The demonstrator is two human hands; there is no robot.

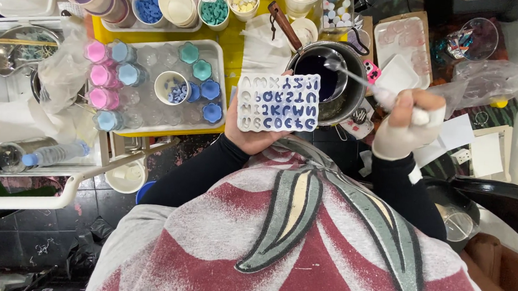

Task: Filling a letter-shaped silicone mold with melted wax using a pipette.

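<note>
We hold the white letter mould (pixel 278 102) flat and level in our left hand (pixel 249 130), palm under its near edge, fingers clasped round it so that the dark blue fill sitting in many of its cavities cannot run out; a few cavities along its left side look unfilled. We keep it right beside the metal pot (pixel 329 78) of dark liquid, so the way from pot to mould is short. Our right hand (pixel 405 121), gloved in white, is clenched round the handle of a long spoon (pixel 359 77) whose bowl hangs over the pot, so drips would fall back in. Toward the left edge of the yellow bench (pixel 232 39), a white tray (pixel 216 53) gathers flower-shaped moulds, pink and blue, out of the way.
</note>
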